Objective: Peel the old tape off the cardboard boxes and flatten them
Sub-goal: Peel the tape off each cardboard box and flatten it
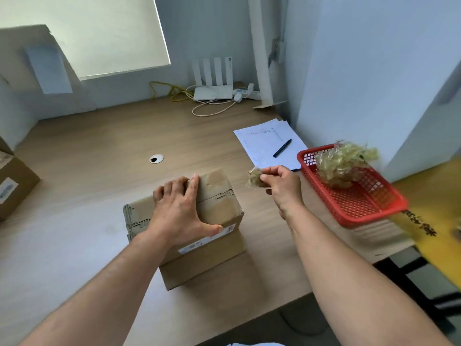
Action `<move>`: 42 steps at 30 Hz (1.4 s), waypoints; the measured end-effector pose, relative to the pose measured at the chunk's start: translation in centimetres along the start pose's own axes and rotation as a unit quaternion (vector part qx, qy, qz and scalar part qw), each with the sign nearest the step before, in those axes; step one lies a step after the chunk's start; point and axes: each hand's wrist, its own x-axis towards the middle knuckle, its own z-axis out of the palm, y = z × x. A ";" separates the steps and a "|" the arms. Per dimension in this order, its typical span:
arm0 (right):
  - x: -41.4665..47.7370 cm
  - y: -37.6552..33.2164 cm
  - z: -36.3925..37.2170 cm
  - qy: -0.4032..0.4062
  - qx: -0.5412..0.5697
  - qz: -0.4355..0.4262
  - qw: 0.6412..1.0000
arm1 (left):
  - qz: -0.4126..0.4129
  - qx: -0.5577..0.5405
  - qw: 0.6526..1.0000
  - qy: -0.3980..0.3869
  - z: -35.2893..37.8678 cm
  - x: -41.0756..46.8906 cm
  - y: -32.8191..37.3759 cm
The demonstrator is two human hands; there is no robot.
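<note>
Wood-grain tabletop (87,171) fills most of the view, backed by a pale wall with a router (213,92) and its cables at the far edge. Near the front edge stands a cardboard box (219,203), still closed and at full height, resting on what looks like a second piece of cardboard or a lower box (204,268); which it is cannot be told. The left hand (182,211) lies flat on the box top, fingers spread and thumb hooked over the near edge, holding it down. The top shows torn, paler strips along the centre seam and ragged corrugation at the left corner, which suggests the tape there is largely off, though bits may remain under the hand.

The right hand (282,183) is lifted just beside the box, fingers curled and pinching a crumpled wad of tape (254,179). Further right, a red basket (369,203) at the tabletop's edge already holds a large tangle of used tape (344,163), so a fair amount of peeling appears done. A sheet of paper (264,146) with a pen (282,148) lies behind the hand.

What seems left: drop the wad in the basket, check the other faces for tape, open the flaps and flatten this box. Another box (15,186) waits at the left edge with its label on, apparently untouched, and a large piece of cardboard (27,71) leans against the wall behind it.
</note>
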 end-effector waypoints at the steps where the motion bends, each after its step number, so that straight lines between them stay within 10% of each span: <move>1: 0.7 0.1 -1.3 0.012 -0.007 -0.012 1.000 | 0.004 -0.002 1.000 -0.005 0.5 0.8 1.3; 8: 7.7 -1.0 -10.9 0.173 -0.074 -0.041 0.981 | 0.003 -0.012 0.999 -0.039 3.5 4.7 5.9; 14: 12.6 -1.9 -15.8 0.278 -0.307 -0.143 0.899 | 0.001 -0.021 0.998 -0.065 4.7 7.4 7.0; 26: 14.0 1.3 -15.6 0.115 -0.634 -0.021 0.764 | -0.005 -0.040 0.994 -0.102 4.9 8.5 6.3; 37: 11.0 -1.8 -14.2 0.173 -0.481 -0.227 0.829 | 0.002 -0.044 0.993 -0.114 4.0 7.3 6.1; 42: 4.7 -2.2 -6.3 -0.032 -0.285 -0.158 0.945 | 0.028 -0.035 0.991 -0.126 3.4 5.0 4.8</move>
